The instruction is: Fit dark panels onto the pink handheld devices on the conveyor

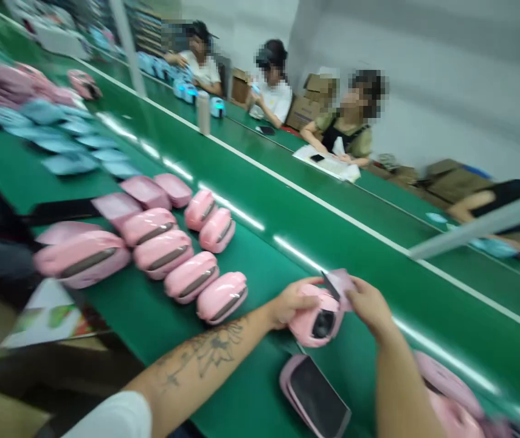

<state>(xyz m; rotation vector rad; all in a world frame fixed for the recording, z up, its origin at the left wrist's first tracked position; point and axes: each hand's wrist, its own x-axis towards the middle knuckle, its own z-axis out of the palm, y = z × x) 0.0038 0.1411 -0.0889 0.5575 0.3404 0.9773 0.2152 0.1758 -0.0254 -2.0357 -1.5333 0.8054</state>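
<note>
My left hand (291,304) is closed around a rounded pink plastic housing (304,325) with a dark round part in its side. My right hand (371,307) pinches a thin pale-pink panel (342,285) against the housing's upper right edge. A dark strip shows beside the panel; blur hides how the two parts meet. Just below my hands, on the green work surface, lies a pink cover (287,382) with a large dark face. To the left of my left hand, several glossy pink housings (221,295) with dark slots stand in rows.
Pale-pink covers (146,190) and light-blue shells (69,159) lie farther left. More pink parts (451,389) are by my right forearm. A green conveyor belt (287,210) runs diagonally beyond. Co-workers (353,121) sit across it, and a grey post (488,222) slants at right.
</note>
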